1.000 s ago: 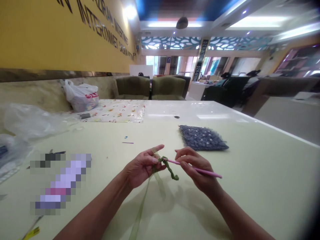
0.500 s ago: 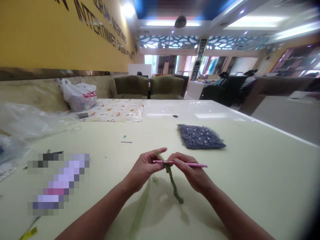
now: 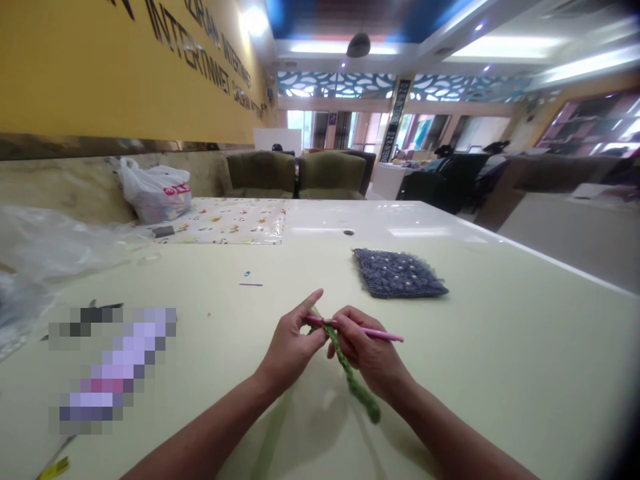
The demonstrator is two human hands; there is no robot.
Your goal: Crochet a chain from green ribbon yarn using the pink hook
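Observation:
Between my hands hangs a narrow strip of green crochet [image 3: 354,380], its thick lower end dangling over the table. My left hand [image 3: 296,341] pinches the strip's upper end, thumb and fingers together, with the index finger raised and a pale green ribbon-like yarn [image 3: 274,433] running down below it. My right hand [image 3: 367,347] grips a pink crochet hook [image 3: 383,335] like a pen. The hook's tip lies at the top of the strip, by my left fingertips, where the exact loop is too small to make out.
A dark blue-grey knitted square [image 3: 400,273] with white beads lies beyond my right hand. A needle [image 3: 251,285] and a small blue ring [image 3: 247,273] sit ahead. Leftward are a blurred-out purple item [image 3: 120,363], clear plastic [image 3: 55,240] and a white bag [image 3: 155,190].
The hook now slants more, its handle end lower and further left. The green strip's lower end has swung down and right. My left index finger points up more steeply.

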